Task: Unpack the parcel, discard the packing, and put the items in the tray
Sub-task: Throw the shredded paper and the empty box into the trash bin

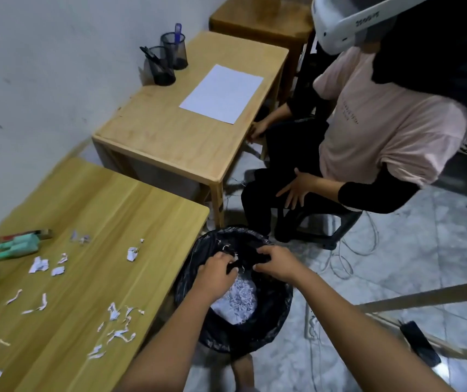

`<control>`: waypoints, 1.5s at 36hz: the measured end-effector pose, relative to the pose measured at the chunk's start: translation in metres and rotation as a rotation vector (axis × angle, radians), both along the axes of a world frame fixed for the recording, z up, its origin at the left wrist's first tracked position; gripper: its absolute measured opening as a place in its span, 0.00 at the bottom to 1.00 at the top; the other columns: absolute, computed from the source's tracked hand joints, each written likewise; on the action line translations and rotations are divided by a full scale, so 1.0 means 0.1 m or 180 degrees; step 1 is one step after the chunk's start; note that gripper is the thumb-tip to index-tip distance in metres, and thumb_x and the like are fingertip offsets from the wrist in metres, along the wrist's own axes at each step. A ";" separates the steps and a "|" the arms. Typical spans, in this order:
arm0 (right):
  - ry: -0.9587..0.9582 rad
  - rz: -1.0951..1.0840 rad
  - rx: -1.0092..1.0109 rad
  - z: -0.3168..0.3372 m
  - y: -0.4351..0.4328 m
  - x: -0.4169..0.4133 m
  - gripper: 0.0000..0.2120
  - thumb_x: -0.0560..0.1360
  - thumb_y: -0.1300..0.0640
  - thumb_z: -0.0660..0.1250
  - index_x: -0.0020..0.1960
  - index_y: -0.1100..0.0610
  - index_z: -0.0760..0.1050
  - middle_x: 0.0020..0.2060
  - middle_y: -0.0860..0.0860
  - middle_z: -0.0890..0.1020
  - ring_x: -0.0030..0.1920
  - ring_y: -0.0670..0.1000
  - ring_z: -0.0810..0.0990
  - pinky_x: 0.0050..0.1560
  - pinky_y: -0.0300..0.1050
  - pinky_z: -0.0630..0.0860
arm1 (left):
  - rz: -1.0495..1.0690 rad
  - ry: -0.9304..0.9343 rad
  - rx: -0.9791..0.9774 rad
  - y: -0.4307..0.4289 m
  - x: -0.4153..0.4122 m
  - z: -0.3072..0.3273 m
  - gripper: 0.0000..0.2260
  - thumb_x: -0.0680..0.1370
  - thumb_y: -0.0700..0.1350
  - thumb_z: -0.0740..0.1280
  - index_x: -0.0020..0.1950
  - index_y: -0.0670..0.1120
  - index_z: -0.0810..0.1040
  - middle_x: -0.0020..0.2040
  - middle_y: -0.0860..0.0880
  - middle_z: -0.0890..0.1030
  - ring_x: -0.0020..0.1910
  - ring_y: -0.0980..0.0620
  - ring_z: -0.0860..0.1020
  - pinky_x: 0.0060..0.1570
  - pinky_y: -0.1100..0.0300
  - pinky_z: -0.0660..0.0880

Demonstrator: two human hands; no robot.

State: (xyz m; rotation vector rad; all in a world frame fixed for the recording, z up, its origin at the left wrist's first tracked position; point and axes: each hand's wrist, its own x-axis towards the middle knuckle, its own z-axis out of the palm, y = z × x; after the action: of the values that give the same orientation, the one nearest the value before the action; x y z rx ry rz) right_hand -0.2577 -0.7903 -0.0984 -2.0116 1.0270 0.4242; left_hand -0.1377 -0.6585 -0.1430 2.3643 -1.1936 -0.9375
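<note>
Evidently shaking filler out, left hand [216, 274] and right hand [276, 267] each pinch a black wrapper [244, 260] over the bin [279, 304]. Shredded paper [239, 297] lies inside it, and the items [19, 246] wait left of it on the tabletop [99, 210].

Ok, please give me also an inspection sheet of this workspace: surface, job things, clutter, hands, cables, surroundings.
Surface: wooden table, strewn with paper scraps.
Job's things: green tubes at the table's far left; no tray seen.
Clutter: shredded paper inside the bin.
Hands: left hand and right hand both grip black plastic over the bin.
Cables: loose cables on the floor beyond the bin.
Surroundings: seated person at a second table with a paper sheet and pen cups.
</note>
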 end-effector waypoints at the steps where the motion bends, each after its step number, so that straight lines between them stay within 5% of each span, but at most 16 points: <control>1: -0.0016 0.0022 -0.0020 0.03 0.02 0.01 0.29 0.71 0.52 0.70 0.69 0.57 0.67 0.68 0.54 0.71 0.67 0.53 0.70 0.65 0.45 0.68 | 0.0011 0.0021 -0.0051 0.03 0.00 0.04 0.16 0.79 0.51 0.61 0.65 0.46 0.72 0.64 0.48 0.72 0.61 0.48 0.72 0.62 0.47 0.69; 9: -0.0342 0.0104 -0.0305 0.47 0.37 0.30 0.24 0.73 0.54 0.69 0.66 0.59 0.70 0.64 0.56 0.76 0.64 0.53 0.74 0.62 0.44 0.69 | 0.0136 -0.0066 -0.0597 0.44 0.16 0.47 0.15 0.79 0.48 0.61 0.63 0.45 0.74 0.61 0.48 0.75 0.60 0.50 0.74 0.60 0.57 0.70; 17: -0.0737 0.0518 -0.0302 0.63 1.18 0.86 0.28 0.74 0.50 0.67 0.70 0.59 0.64 0.66 0.56 0.73 0.65 0.54 0.72 0.62 0.45 0.69 | 0.1063 -0.0617 -0.1024 1.50 0.56 0.69 0.13 0.79 0.47 0.61 0.62 0.46 0.75 0.60 0.49 0.76 0.60 0.49 0.73 0.60 0.55 0.70; 23: -0.1007 0.0759 -0.0100 0.34 2.01 1.05 0.44 0.72 0.45 0.68 0.76 0.53 0.44 0.76 0.52 0.52 0.75 0.53 0.53 0.73 0.49 0.57 | 0.2410 -0.1488 -0.0873 2.61 0.62 0.53 0.16 0.78 0.47 0.62 0.64 0.44 0.72 0.64 0.45 0.74 0.63 0.45 0.72 0.60 0.51 0.70; 29: -0.1082 0.1126 -0.0664 -0.03 2.54 1.01 0.53 0.66 0.32 0.66 0.75 0.59 0.43 0.76 0.58 0.45 0.76 0.57 0.43 0.75 0.53 0.54 | 0.3752 -0.1617 -0.0394 3.28 0.44 0.17 0.23 0.78 0.51 0.59 0.69 0.41 0.67 0.72 0.42 0.66 0.71 0.41 0.63 0.69 0.43 0.62; 32: -0.1036 0.1339 -0.1025 -0.20 2.63 1.05 0.59 0.60 0.21 0.53 0.75 0.61 0.42 0.76 0.60 0.43 0.76 0.58 0.41 0.75 0.56 0.53 | 0.4290 -0.1451 -0.0373 3.35 0.39 0.09 0.29 0.75 0.56 0.53 0.69 0.38 0.66 0.72 0.38 0.65 0.72 0.39 0.62 0.68 0.42 0.61; 38: -0.0977 0.1696 -0.1564 -0.35 2.53 1.29 0.60 0.60 0.20 0.51 0.75 0.62 0.42 0.75 0.63 0.41 0.75 0.58 0.38 0.74 0.55 0.43 | 0.5108 -0.1155 -0.0130 3.24 0.52 0.00 0.31 0.73 0.53 0.58 0.70 0.34 0.63 0.72 0.32 0.60 0.71 0.32 0.59 0.67 0.38 0.58; 43: -0.0810 0.1756 -0.1544 -0.44 2.13 1.61 0.57 0.62 0.21 0.53 0.74 0.55 0.33 0.73 0.58 0.33 0.74 0.56 0.32 0.74 0.55 0.39 | 0.5351 -0.1082 0.0089 3.02 0.79 -0.15 0.33 0.74 0.57 0.54 0.70 0.35 0.64 0.73 0.34 0.61 0.71 0.33 0.61 0.66 0.34 0.56; 48: -0.0865 0.1718 -0.1492 -0.40 1.95 1.82 0.56 0.61 0.21 0.49 0.75 0.54 0.35 0.75 0.60 0.36 0.75 0.57 0.34 0.74 0.53 0.37 | 0.4971 -0.1514 0.0192 2.95 0.90 -0.19 0.33 0.74 0.58 0.49 0.69 0.35 0.66 0.72 0.35 0.65 0.71 0.36 0.63 0.66 0.38 0.60; 54: -0.1103 0.2167 -0.1465 -0.48 1.66 2.34 0.54 0.63 0.22 0.51 0.75 0.53 0.38 0.75 0.58 0.38 0.75 0.55 0.36 0.75 0.56 0.39 | 0.4970 -0.1449 0.0306 2.70 1.08 -0.24 0.24 0.79 0.50 0.60 0.71 0.39 0.64 0.73 0.39 0.63 0.73 0.39 0.61 0.69 0.42 0.53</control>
State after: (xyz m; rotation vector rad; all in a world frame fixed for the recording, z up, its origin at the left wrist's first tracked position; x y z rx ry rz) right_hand -0.0235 -0.6240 -0.1461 -2.7167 0.2057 0.1734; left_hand -0.0294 -0.3887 -0.1671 2.5847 0.7503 0.1111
